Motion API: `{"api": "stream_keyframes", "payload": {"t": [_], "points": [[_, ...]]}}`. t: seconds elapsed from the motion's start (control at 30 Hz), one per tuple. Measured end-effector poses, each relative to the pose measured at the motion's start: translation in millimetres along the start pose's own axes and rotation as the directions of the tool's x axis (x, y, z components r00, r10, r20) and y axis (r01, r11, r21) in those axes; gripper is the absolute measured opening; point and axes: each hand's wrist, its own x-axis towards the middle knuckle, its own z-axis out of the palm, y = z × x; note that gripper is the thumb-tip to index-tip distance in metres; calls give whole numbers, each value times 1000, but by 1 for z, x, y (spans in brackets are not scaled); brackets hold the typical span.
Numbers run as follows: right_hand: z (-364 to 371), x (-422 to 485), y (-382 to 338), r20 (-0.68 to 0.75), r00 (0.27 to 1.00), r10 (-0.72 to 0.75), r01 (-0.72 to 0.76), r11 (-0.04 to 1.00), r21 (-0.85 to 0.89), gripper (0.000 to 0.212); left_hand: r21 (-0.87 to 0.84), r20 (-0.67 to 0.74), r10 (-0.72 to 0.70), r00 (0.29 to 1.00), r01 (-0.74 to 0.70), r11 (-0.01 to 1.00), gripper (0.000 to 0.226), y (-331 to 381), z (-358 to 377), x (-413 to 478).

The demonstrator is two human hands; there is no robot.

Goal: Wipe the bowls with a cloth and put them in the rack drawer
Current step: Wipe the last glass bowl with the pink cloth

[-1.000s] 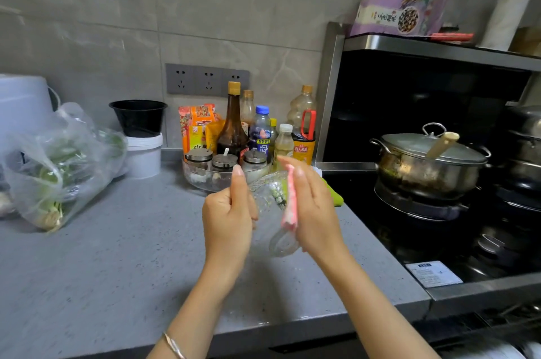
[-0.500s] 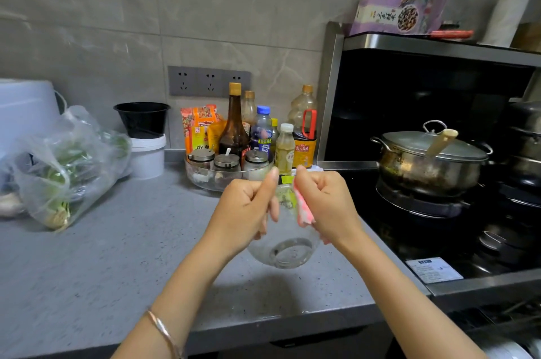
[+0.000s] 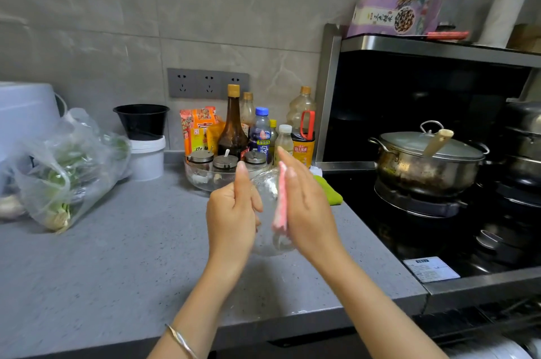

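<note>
Holding: left hand grips the bowl, fingers curled at its side, thumb pointing straight up.
Wiping: right hand presses the cloth against the opposite side of the bowl; its fingers are straight and point upward, not curled.
Bowl: clear glass, tipped on its side, lifted above the surface between the two hands, base toward the camera.
Cloth: pink, folded flat, sandwiched between the right palm and the glass.
Bracelet: thin metal band on the left wrist.
Dish: glass, behind the hands, carrying three lidded jars.
Bottles: sauces and oils clustered behind the dish, against the tiled wall.
Rag: green, lying at the surface's right edge, just beside the stove.
Pot: steel, lidded, on a burner, with a pale handle resting on the lid.
Bag: clear plastic with greens inside, at the left of the surface.
Tubs: a black one stacked on a white one, near the wall.
Sockets: a grey row of three above the bottles.
Box: purple, on top of the hood, with a paper roll well to its right.
</note>
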Motion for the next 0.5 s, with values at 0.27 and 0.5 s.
{"api": "stream_keyframes", "payload": {"t": [0.27,0.5], "points": [[9,-13,-5,-8,986,-165,156,949,-274,51,6,-7,23,1000,-23,1000,64,3,2,-2],[-18,-1,1,41,991,130,-136,951,276,42,-114,112,-79,991,92,989,60,8,-15,-1]]}}
